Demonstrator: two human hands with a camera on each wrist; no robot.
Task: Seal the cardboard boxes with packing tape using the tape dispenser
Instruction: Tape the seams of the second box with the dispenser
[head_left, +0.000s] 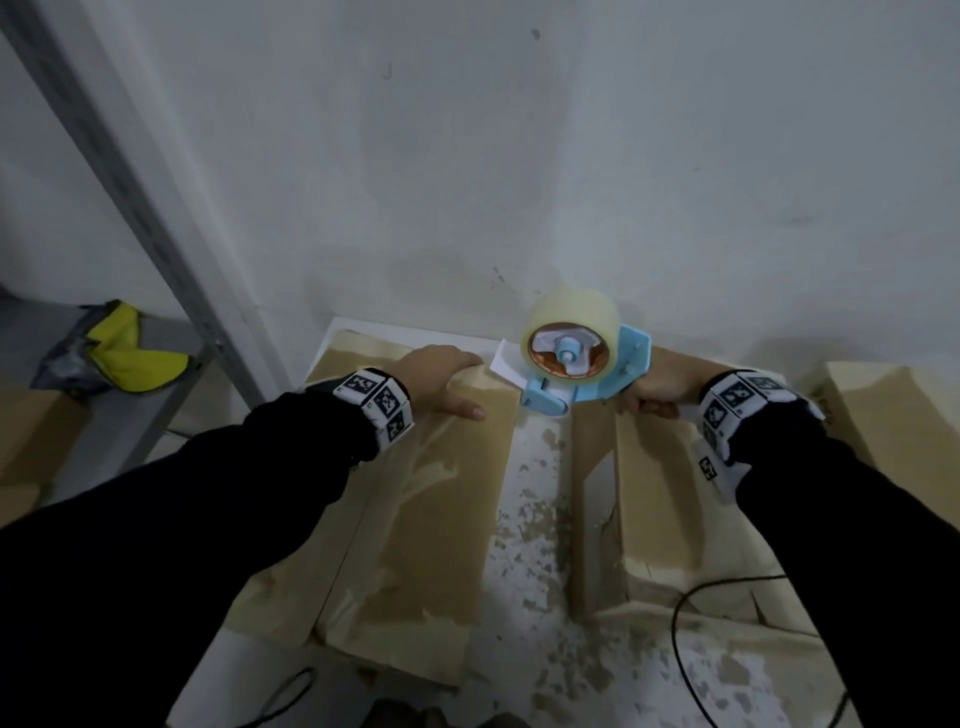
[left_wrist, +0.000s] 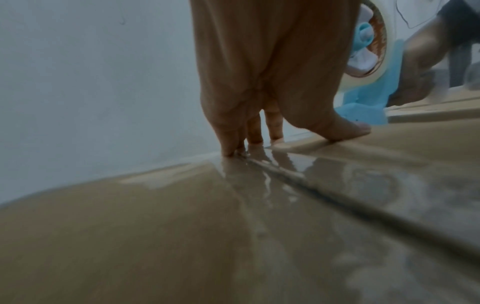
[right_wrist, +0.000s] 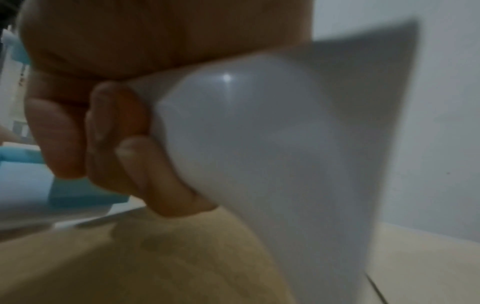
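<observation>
Two brown cardboard boxes lie side by side: the left box (head_left: 415, 519) (left_wrist: 155, 236) carries a glossy clear tape strip (left_wrist: 272, 185) along its seam, and the right box (head_left: 665, 493) (right_wrist: 130, 257) sits beside it. My left hand (head_left: 441, 379) (left_wrist: 259, 82) presses flat on the left box's far end, fingertips (left_wrist: 231, 139) on the tape near the far edge. The blue tape dispenser (head_left: 576, 364) (left_wrist: 371, 96) with its clear roll stands over the gap at the boxes' far end. My right hand (head_left: 660, 389) grips its white handle (right_wrist: 259, 154), fingers (right_wrist: 116, 144) curled round it.
A pale wall stands right behind the boxes. A grey shelf post (head_left: 130, 171) slants at left, with a yellow cloth (head_left: 130, 353) on the shelf. Another cardboard box (head_left: 883, 405) sits at far right. A black cable (head_left: 691, 623) loops over the flecked white surface (head_left: 535, 519).
</observation>
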